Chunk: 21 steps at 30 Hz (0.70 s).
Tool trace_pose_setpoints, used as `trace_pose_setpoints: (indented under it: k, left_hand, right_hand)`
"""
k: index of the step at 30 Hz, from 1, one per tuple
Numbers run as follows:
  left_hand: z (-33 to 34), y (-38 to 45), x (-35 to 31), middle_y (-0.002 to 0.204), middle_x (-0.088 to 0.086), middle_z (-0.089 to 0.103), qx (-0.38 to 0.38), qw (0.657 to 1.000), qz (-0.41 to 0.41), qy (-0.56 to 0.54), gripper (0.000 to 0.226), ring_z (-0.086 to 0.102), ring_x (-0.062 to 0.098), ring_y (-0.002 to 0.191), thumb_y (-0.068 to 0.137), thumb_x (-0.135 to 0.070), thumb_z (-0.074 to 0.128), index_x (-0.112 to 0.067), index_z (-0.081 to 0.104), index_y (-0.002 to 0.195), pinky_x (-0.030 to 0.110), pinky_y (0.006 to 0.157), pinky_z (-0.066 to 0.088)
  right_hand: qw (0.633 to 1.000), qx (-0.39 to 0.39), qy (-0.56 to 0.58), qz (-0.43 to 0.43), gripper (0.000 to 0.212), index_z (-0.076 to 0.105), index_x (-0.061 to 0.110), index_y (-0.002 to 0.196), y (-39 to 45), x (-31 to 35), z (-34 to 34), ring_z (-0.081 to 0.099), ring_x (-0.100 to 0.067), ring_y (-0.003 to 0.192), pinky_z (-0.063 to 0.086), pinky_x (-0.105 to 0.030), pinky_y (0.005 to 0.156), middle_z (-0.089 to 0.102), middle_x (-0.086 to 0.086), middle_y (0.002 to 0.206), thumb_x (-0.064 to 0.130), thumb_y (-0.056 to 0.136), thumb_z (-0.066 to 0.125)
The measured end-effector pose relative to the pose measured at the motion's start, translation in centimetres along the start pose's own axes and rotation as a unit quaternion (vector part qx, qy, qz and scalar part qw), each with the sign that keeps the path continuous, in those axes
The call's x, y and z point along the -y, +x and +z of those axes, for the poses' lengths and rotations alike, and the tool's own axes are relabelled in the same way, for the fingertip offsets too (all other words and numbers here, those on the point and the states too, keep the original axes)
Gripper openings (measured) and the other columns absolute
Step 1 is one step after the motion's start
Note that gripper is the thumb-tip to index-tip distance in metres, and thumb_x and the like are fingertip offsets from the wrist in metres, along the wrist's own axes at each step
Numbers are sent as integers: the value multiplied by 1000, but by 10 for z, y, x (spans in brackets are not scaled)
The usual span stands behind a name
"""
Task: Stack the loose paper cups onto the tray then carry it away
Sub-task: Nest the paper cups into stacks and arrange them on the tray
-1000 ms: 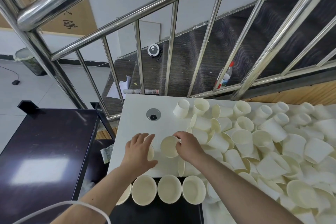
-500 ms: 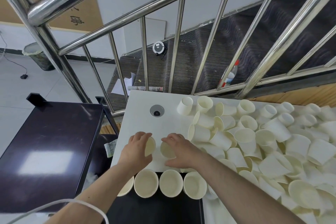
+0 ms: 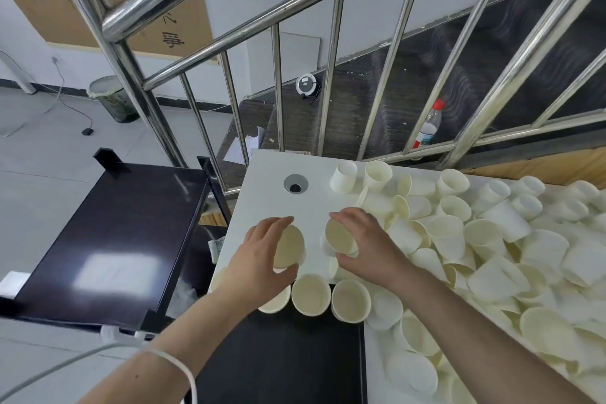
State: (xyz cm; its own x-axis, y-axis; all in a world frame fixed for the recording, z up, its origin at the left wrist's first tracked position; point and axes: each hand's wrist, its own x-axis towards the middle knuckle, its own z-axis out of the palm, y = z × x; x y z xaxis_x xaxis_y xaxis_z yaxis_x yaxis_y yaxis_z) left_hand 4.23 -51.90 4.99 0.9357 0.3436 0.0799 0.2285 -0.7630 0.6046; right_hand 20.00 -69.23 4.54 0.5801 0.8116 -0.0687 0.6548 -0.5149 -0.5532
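My left hand [image 3: 260, 259] grips a cream paper cup [image 3: 288, 248], its mouth turned toward my right hand. My right hand [image 3: 367, 248] holds another paper cup [image 3: 341, 236] tipped on its side, mouth facing left. The two cups are a short gap apart above the white table [image 3: 262, 193]. A row of three upright cups [image 3: 311, 294] stands on the far edge of the black tray [image 3: 282, 357] just below my hands. A big heap of loose cups [image 3: 485, 239] covers the table to the right.
A steel stair railing [image 3: 278, 88] rises behind the table. A black cart top [image 3: 108, 239] stands to the left. The table has a round cable hole [image 3: 295, 183]. A plastic bottle [image 3: 428, 125] sits on the stairs and a bin [image 3: 110, 98] on the floor.
Both hands have lifted their cups off the table. The cups are now tilted with their mouths facing each other. The camera has shifted a little to the left.
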Motion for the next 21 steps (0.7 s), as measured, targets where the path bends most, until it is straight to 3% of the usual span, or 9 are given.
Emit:
trace_pose_setpoints:
  k: [4,11,21]
  left_hand:
    - [3,-10,-16,143,-12,37,33,999,-3,3,77,34,11,131,79,-33,70,-29,30,145,21,101,32]
    - [2,-26,-30,143,-8,37,76,996,40,18,77,36,17,130,79,-31,69,-29,29,145,32,101,41]
    - [7,-44,-29,141,-8,39,75,995,58,0,77,39,16,128,77,-27,70,-27,31,144,33,101,41]
  right_hand:
    - [1000,0,-5,22,70,36,26,147,-33,6,-10,30,-11,133,34,-26,107,33,7,143,23,84,66]
    - [996,-28,-2,84,71,37,26,146,-90,17,1,34,-12,133,28,-18,102,36,7,143,26,83,70]
    - [987,-67,-7,148,73,38,25,146,-130,31,19,37,-14,132,33,-22,100,36,5,144,28,82,73]
